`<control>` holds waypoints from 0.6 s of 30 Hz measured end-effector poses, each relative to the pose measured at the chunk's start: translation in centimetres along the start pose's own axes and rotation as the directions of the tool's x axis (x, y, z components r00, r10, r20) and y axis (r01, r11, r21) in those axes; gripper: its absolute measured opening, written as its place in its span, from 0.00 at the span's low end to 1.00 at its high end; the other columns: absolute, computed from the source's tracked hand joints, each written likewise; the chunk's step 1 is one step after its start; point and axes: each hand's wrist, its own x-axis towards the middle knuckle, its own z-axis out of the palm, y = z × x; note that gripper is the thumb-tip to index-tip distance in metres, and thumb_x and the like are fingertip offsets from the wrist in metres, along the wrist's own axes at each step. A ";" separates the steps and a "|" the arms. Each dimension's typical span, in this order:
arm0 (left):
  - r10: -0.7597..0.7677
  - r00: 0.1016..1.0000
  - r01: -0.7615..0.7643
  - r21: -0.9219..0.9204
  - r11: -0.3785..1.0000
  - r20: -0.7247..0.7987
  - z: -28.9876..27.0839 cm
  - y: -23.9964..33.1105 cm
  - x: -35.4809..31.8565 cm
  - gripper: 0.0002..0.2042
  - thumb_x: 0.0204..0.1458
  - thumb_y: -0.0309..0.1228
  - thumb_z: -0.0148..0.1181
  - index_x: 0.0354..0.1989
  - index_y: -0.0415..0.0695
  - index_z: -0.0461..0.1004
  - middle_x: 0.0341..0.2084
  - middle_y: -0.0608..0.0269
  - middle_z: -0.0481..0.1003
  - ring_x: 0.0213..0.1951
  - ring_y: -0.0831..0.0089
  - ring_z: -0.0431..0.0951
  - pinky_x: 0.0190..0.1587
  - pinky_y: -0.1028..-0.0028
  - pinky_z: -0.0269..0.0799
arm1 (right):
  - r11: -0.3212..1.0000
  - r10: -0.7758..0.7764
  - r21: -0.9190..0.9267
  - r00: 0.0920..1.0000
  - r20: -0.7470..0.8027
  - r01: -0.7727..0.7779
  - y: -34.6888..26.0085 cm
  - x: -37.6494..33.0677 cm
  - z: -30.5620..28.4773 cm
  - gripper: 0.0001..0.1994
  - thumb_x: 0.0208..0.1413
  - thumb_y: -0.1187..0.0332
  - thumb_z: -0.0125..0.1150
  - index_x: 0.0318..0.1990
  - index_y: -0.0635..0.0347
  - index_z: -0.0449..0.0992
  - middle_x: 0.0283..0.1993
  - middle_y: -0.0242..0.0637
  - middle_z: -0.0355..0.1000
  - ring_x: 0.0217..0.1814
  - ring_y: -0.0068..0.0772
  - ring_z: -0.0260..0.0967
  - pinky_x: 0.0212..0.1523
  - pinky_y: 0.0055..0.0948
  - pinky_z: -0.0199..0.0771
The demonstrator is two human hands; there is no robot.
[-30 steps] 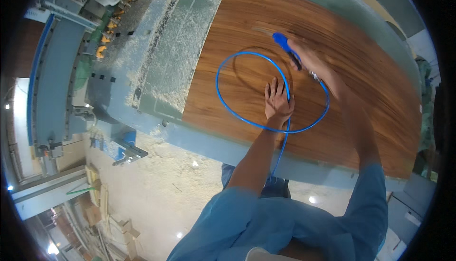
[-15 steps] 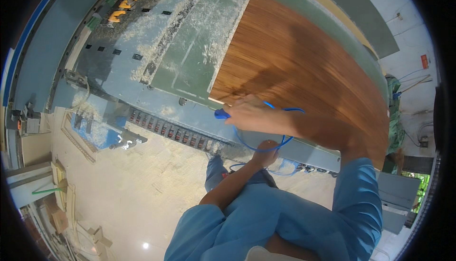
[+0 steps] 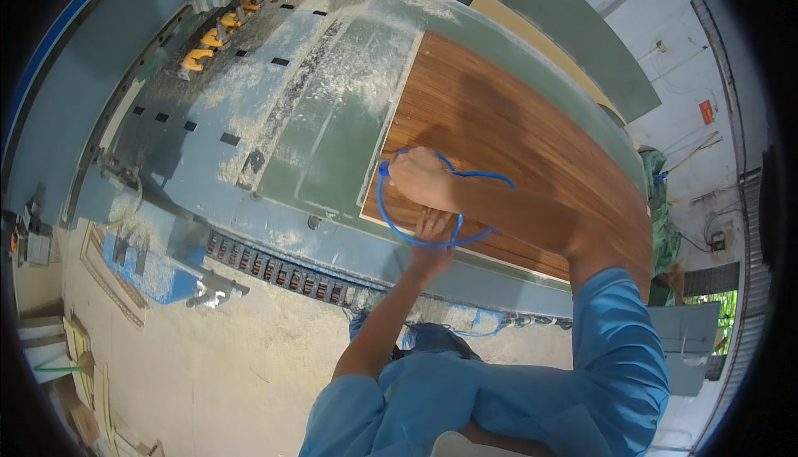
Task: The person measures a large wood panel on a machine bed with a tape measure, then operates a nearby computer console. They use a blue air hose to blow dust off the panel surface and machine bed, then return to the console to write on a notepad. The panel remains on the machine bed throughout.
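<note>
My right hand (image 3: 422, 176) is closed around a blue air blow gun (image 3: 383, 169) over the left end of a brown wood-grain board (image 3: 507, 166). Most of the gun is hidden in the fist. From it a blue hose (image 3: 399, 233) loops over the board and passes by my left wrist. My left hand (image 3: 433, 224) rests at the board's near edge, fingers stretched out onto its surface, just below my right forearm. The board lies flat on a green and blue-grey machine bed (image 3: 312, 149) scattered with pale sawdust.
Orange-yellow clamps (image 3: 197, 60) line the far left of the bed. A row of small red and black fittings (image 3: 274, 270) runs along its near edge. Large grey-green panels (image 3: 557, 33) stand behind. Sawdust covers the floor (image 3: 249, 349) at the left.
My left hand has moved up from in front of the bed onto the board's near edge. My right hand has shifted with the blow gun from the board's corner further over its surface.
</note>
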 end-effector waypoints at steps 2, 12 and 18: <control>0.013 0.997 -0.013 -0.010 1.000 -0.070 -0.3 -2.4 2.0 0.24 0.52 0.36 0.62 0.60 0.49 0.76 0.62 0.54 0.70 0.70 0.52 0.62 0.74 0.44 0.51 | 0.998 0.034 -0.059 0.999 -0.024 -0.035 1.5 1.4 0.5 0.06 0.54 0.69 0.63 0.32 0.56 0.87 0.33 0.41 0.84 0.37 0.41 0.85 0.27 0.44 0.81; -0.116 0.985 0.085 0.225 0.971 0.130 -0.2 -9.0 7.8 0.29 0.56 0.42 0.60 0.68 0.52 0.70 0.70 0.60 0.63 0.74 0.53 0.58 0.74 0.41 0.50 | 0.977 0.210 -0.018 0.971 -0.114 -0.214 11.6 9.1 1.4 0.08 0.57 0.69 0.61 0.36 0.56 0.87 0.37 0.41 0.84 0.42 0.42 0.85 0.37 0.39 0.85; -0.158 0.979 0.127 0.218 0.968 0.129 0.0 -9.0 8.0 0.27 0.57 0.41 0.59 0.68 0.53 0.71 0.70 0.61 0.65 0.73 0.54 0.59 0.74 0.42 0.50 | 0.919 0.389 0.092 0.921 -0.036 -0.384 19.1 14.2 2.5 0.10 0.60 0.71 0.59 0.41 0.56 0.87 0.45 0.41 0.85 0.48 0.42 0.84 0.43 0.40 0.85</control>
